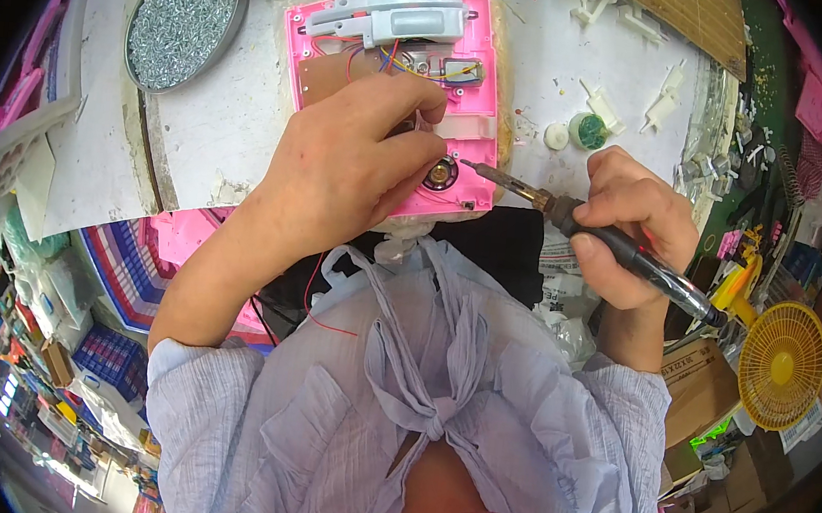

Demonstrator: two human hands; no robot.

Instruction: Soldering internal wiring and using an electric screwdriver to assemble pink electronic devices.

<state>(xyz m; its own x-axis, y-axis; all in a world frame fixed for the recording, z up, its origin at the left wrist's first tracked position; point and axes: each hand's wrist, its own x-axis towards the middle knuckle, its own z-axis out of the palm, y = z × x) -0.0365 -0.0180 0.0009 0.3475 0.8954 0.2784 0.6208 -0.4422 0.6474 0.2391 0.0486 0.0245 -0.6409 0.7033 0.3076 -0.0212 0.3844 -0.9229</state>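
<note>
A pink plastic casing [494, 39] lies face down on the bench, its inside showing wires, a grey plastic part [392, 22], a small motor-like block [462, 71] and a round speaker [441, 173]. Over its middle bends my left hand [357, 144], thumb and fingers pinched close to the speaker; what they hold, if anything, is hidden. My right hand [634, 222] grips a soldering iron [617, 243] by its black handle. The iron's tip points left, just above the casing beside the speaker. A red wire [315, 287] hangs below my left wrist.
A round tray of small metal screws [182, 26] stands at the upper left. Right of the casing sit a small green-filled pot [588, 131], a white cap [555, 136] and white plastic pieces [664, 98]. A yellow fan [783, 365] is at the far right, near cardboard boxes [703, 385].
</note>
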